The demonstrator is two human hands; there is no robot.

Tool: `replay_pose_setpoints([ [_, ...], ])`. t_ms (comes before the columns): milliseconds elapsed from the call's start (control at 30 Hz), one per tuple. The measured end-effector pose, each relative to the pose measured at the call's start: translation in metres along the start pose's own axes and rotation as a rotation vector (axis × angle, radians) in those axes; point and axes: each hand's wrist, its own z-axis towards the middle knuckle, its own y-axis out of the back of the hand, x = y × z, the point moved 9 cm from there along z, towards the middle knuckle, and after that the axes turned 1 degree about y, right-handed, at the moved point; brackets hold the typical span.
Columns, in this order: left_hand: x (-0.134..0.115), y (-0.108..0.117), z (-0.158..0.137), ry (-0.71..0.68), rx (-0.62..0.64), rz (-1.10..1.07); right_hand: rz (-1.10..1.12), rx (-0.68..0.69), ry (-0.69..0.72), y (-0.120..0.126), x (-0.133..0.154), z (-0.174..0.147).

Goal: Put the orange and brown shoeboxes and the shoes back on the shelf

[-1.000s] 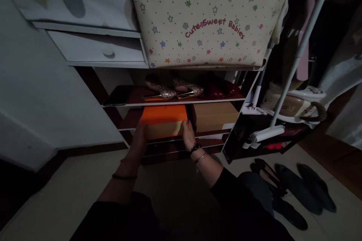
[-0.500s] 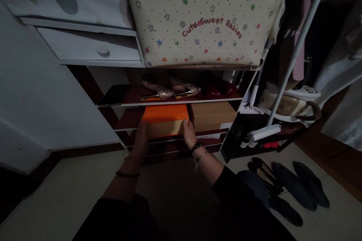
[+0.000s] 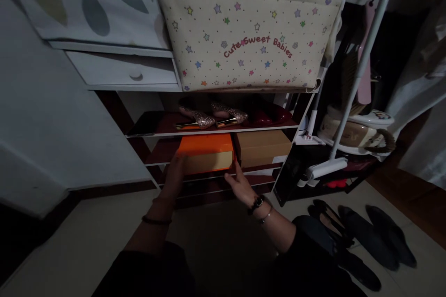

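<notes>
An orange box (image 3: 205,143) with a tan front panel sits on the shelf below the heels, its front facing me. My left hand (image 3: 175,172) lies along the box's left front corner, touching it; its fingers are dim and partly hidden. At the right front corner is my right hand (image 3: 241,186), open, with its thumb apart and its fingertips at the box's edge. Just right of the orange box stands a plain brown cardboard box (image 3: 263,147). A dark watch and a bracelet are on my right wrist.
Glittery high heels (image 3: 200,120) and dark red shoes (image 3: 268,116) occupy the shelf above. A star-patterned fabric bin (image 3: 244,67) sits on top, near a white drawer (image 3: 128,72). A long-handled mop (image 3: 327,167) leans right; dark shoes (image 3: 369,236) lie on the floor.
My right hand has loosened from the box's right front corner and dropped lower, its fingers spreading. My left hand stays at the left side. The view has shifted slightly upward.
</notes>
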Motion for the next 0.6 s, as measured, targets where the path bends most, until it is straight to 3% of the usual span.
replay_pose_setpoints([
  [67,-0.001,0.006,-0.001,0.022,-0.052,0.066,-0.018,0.067,0.027,0.006,0.002,-0.018],
  [133,-0.012,0.017,-0.004,-0.041,-0.148,0.193,-0.033,0.113,0.1,0.018,0.017,-0.028],
  [267,-0.078,0.013,-0.014,-0.44,-0.236,0.502,-0.113,0.037,0.317,0.064,0.083,-0.013],
  [367,-0.128,-0.014,-0.008,-0.634,-0.147,0.637,-0.326,-0.082,0.552,0.096,0.152,0.025],
  [433,-0.152,-0.039,0.007,-0.694,-0.029,0.728,-0.511,-0.101,0.635,0.103,0.186,0.061],
  [600,-0.163,-0.091,0.056,-0.559,0.216,1.045,-0.871,-0.027,0.517,0.086,0.201,0.148],
])
